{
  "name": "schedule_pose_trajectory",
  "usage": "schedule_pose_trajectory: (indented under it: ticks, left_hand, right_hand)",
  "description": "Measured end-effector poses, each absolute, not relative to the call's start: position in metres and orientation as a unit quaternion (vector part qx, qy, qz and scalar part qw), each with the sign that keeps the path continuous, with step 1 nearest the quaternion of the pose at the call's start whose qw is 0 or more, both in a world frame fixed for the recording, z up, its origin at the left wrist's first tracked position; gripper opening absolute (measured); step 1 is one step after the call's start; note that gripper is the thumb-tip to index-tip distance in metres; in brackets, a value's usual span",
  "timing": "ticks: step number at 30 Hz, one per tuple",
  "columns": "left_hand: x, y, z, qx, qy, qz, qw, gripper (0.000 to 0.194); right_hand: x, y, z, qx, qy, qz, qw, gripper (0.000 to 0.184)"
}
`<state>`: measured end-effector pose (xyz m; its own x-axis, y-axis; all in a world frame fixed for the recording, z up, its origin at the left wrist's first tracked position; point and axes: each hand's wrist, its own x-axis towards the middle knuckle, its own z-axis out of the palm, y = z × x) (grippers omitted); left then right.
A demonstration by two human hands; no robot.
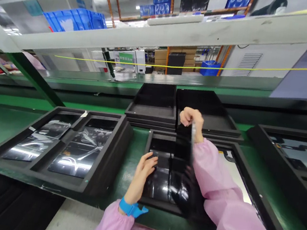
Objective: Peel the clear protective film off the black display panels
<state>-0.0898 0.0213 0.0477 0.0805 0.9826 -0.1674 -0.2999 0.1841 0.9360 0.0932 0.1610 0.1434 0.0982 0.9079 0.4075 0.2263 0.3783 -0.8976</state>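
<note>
My right hand [194, 120] is closed on the top edge of a thin glossy black display panel [183, 149], which stands nearly upright and is a little blurred. Below it, a black foam tray [163, 204] lies on the green bench. My left hand [144, 171], with a blue wrist strap [131, 208], is open. Its fingertips are at the tray's left side, by another dark glossy panel [159, 169] in the left compartment. I cannot tell whether they touch it. Partly behind my right sleeve, a pale-backed panel [234, 172] lies in the right compartment.
To the left, a foam tray stack [107, 161] holds several glossy panels. Stacked black trays [150, 112] stand behind the middle tray. Another tray [280, 163] with a grey-backed panel is at right. A white beam [182, 31] and yellow cord [220, 68] cross above the bench.
</note>
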Motion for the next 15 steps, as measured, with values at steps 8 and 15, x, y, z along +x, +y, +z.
schedule_pose_trajectory:
  ticks: [8, 15]
  left_hand:
    - [-0.034, 0.001, 0.09, 0.358, 0.284, 0.505, 0.732, 0.061]
    - [-0.046, -0.002, 0.103, 0.425, 0.366, 0.552, 0.617, 0.064]
  right_hand:
    - [0.132, 0.129, 0.128, -0.327, -0.477, 0.408, 0.706, 0.037]
    - [0.157, 0.118, 0.132, -0.55, -0.616, 0.328, 0.458, 0.053]
